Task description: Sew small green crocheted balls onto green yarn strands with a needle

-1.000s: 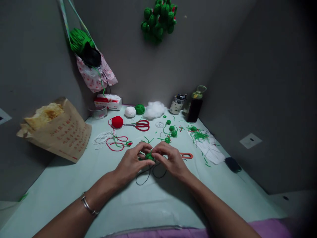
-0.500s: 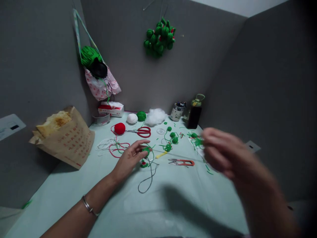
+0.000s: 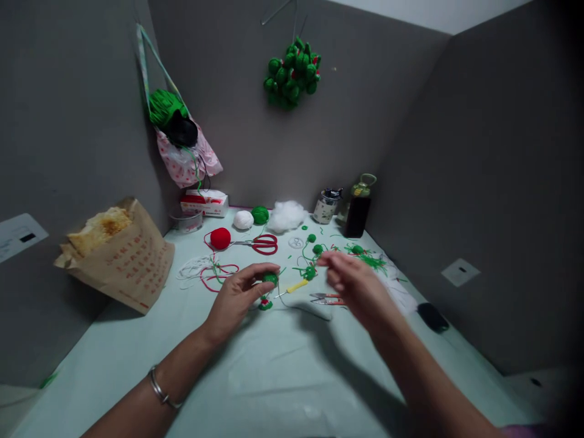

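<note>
My left hand (image 3: 237,298) rests on the pale green table and pinches a small green crocheted ball (image 3: 270,279) between thumb and fingertips. A second small green and red piece (image 3: 264,303) lies just below it. My right hand (image 3: 353,283) hovers above the table to the right, fingers pinched together and blurred by motion; a dark thread (image 3: 303,308) runs from the ball toward it. A yellow-handled hook (image 3: 294,286) and orange-handled thread snips (image 3: 326,298) lie between the hands.
Red scissors (image 3: 261,244), a red yarn ball (image 3: 220,238), white and green balls, stuffing (image 3: 286,216), a jar and a dark bottle (image 3: 358,210) stand at the back. A paper bag (image 3: 121,258) lies left. Green scraps (image 3: 365,255) lie right. Crocheted pieces (image 3: 292,73) hang on the wall.
My right hand left the ball, swung out to the right drawing the thread, and has now come back toward the middle. My left hand kept the ball. The camera tilted up.
</note>
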The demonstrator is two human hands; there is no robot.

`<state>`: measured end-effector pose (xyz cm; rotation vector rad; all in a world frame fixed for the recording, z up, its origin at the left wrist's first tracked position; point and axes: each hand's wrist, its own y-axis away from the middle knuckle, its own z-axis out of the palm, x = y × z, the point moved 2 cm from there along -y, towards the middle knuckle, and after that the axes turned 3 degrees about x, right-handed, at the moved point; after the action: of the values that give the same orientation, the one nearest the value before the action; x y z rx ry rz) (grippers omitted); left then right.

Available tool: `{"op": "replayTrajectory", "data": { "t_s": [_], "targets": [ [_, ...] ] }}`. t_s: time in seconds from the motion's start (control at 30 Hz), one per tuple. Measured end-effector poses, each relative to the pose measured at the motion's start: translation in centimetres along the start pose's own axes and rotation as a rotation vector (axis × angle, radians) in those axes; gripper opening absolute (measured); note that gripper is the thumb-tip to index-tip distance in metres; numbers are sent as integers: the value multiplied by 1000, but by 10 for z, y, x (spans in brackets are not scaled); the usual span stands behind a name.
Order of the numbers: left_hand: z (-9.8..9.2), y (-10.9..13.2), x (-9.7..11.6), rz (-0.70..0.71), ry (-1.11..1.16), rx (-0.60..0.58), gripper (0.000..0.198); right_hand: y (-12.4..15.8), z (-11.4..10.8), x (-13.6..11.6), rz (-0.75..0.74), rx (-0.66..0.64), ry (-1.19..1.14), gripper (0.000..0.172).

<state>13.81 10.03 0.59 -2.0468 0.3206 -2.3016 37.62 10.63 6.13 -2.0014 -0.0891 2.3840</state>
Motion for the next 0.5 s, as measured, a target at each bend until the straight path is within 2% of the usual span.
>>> {"op": "replayTrajectory", "data": {
  "t_s": [0.1, 0.17, 0.4, 0.5],
  "targets": [
    [2, 1, -1, 26, -19, 3, 22, 4, 44, 46, 138, -192, 60, 38],
    [2, 2, -1, 44, -9, 23, 21, 6, 56, 57, 136, -228, 97, 40],
    [-1, 3, 3, 55, -18, 43, 21, 12, 54, 52, 60, -299, 184, 39],
    [-1, 3, 3, 86, -56, 46, 21, 15, 57, 53, 98, -424, 180, 42]
  ]
}}
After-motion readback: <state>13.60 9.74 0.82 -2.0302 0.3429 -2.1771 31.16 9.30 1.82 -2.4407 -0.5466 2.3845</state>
